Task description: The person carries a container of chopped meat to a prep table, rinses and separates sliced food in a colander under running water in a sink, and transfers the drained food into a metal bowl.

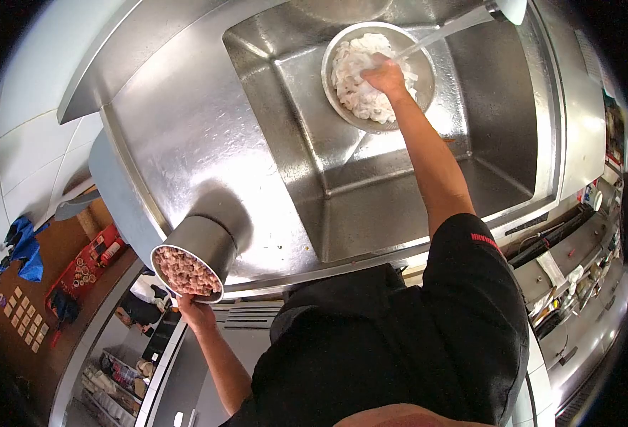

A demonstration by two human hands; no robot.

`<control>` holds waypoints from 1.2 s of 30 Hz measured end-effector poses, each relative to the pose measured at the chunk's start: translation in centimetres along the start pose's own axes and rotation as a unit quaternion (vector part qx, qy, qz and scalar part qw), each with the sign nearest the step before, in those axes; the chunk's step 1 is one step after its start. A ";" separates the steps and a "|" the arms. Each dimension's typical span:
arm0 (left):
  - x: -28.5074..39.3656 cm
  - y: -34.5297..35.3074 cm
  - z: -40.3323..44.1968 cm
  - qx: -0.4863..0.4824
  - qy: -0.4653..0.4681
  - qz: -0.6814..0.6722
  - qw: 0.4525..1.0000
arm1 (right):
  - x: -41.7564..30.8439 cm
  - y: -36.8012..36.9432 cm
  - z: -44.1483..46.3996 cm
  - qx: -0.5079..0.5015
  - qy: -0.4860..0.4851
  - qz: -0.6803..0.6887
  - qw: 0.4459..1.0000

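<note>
My left hand [196, 312] grips the rim of a tall metal pot [210, 242], which leans toward me at the counter's front edge. Small pinkish-brown chunks [186, 270], perhaps meat or beans, fill it to near the top. In the sink, a round metal bowl [330, 99] holds soft, white, slippery-looking pieces [360, 82] whose kind I cannot make out. My right hand [386, 75] is in the bowl, its fingers curled into these pieces and partly hidden by them. A stream of water [442, 33] falls beside this hand.
The water comes from a spout [507, 10] at the upper right. A deep steel sink [385, 206] surrounds the bowl, with a wet steel drainboard [193, 135] to its left. Lower left are a red tray [86, 263] and a blue bag [25, 245].
</note>
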State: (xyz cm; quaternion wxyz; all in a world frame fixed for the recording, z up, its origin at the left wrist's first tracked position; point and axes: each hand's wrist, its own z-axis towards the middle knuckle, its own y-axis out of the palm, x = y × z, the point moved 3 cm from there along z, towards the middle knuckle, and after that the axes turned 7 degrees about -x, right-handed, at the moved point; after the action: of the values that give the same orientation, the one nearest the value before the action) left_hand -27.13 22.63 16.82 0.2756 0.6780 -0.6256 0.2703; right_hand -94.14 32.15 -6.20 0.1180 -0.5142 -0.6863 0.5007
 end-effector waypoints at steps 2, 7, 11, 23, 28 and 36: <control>-0.5 -1.6 0.6 -0.008 -0.002 0.023 1.000 | 0.0 -1.1 -0.5 -0.042 -0.027 0.009 0.999; -0.1 0.3 0.1 -0.016 0.010 0.019 1.000 | 7.8 2.1 2.6 -0.084 0.062 0.026 0.994; 0.3 1.3 -0.4 -0.041 -0.002 0.023 0.999 | 7.9 6.5 2.3 -0.037 0.158 -0.084 0.983; 0.0 0.5 -0.4 -0.035 -0.002 0.012 0.999 | 4.8 3.0 1.6 -0.088 0.123 -0.008 0.988; 0.2 0.0 -0.4 -0.050 -0.023 0.020 0.998 | 0.6 -0.8 -0.8 -0.085 0.084 0.022 0.993; 0.9 0.9 -1.1 -0.034 -0.016 0.016 0.999 | -2.6 -8.3 -1.8 -0.003 0.003 0.253 0.968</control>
State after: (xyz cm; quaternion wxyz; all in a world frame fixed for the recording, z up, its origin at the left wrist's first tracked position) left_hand -27.96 22.71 18.31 0.2836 0.6627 -0.6494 0.2422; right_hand -96.67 31.29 2.27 -0.0117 -0.6730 -0.5351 0.5104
